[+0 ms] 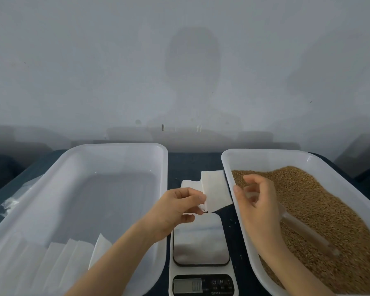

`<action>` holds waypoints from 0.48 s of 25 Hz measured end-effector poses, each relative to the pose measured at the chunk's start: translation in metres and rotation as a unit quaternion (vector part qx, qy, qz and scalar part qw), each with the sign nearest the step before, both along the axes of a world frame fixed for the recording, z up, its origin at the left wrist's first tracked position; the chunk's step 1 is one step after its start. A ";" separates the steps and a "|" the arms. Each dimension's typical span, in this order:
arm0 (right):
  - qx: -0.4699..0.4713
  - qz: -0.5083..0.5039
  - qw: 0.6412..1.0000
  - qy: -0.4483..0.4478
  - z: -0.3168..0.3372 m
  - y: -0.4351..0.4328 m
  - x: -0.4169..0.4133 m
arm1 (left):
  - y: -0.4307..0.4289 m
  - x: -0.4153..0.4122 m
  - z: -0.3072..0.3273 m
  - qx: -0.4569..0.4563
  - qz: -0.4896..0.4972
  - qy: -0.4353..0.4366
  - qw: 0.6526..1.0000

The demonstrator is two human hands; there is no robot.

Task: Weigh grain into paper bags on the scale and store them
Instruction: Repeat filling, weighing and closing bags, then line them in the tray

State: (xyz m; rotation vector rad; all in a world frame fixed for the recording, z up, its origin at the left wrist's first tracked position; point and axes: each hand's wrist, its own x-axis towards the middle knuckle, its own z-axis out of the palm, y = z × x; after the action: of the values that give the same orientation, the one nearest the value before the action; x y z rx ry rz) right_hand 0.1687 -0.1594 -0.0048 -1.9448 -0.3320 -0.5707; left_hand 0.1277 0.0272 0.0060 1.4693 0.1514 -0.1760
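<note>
My left hand (pixel 175 207) pinches a flat white paper bag (pixel 215 192) and holds it above the far end of the scale (pixel 201 240). My right hand (pixel 255 201) hovers over the left rim of the white tray (pixel 286 154) that holds brown grain (pixel 329 210); its fingers are apart and hold nothing. A clear plastic scoop (pixel 303 229) lies in the grain just beyond that hand. More white paper bags (pixel 189 183) lie on the table behind the scale. The scale's steel platform is bare and its display (pixel 187 285) is lit.
A large white tray (pixel 124 146) stands to the left of the scale, with several filled paper bags (pixel 73 263) standing in a row at its near end. Clear plastic (pixel 11 201) lies at the far left. A pale wall rises behind the dark blue table (pixel 192 163).
</note>
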 end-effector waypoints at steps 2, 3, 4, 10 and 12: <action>-0.023 0.070 0.997 -0.007 0.001 0.003 -0.005 | -0.002 -0.001 -0.001 0.013 -0.003 -0.005 1.000; -0.037 0.118 0.992 -0.006 0.001 0.005 -0.008 | -0.002 -0.002 -0.001 0.021 -0.008 -0.009 1.000; -0.056 0.164 0.985 -0.005 0.000 0.006 -0.011 | -0.003 -0.003 -0.002 0.029 -0.014 -0.014 0.999; -0.090 0.238 0.967 -0.008 -0.003 0.010 -0.014 | -0.005 -0.001 -0.003 0.050 0.015 -0.004 0.999; -0.071 0.234 0.970 0.004 -0.004 0.008 -0.013 | -0.005 0.000 -0.002 0.058 0.021 0.005 0.998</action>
State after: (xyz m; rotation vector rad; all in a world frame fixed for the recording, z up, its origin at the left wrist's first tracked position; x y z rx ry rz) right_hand 0.1561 -0.1514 -0.0086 -1.9128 -0.8180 -0.2339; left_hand 0.1278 0.0220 0.0036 1.5801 0.2035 -0.1426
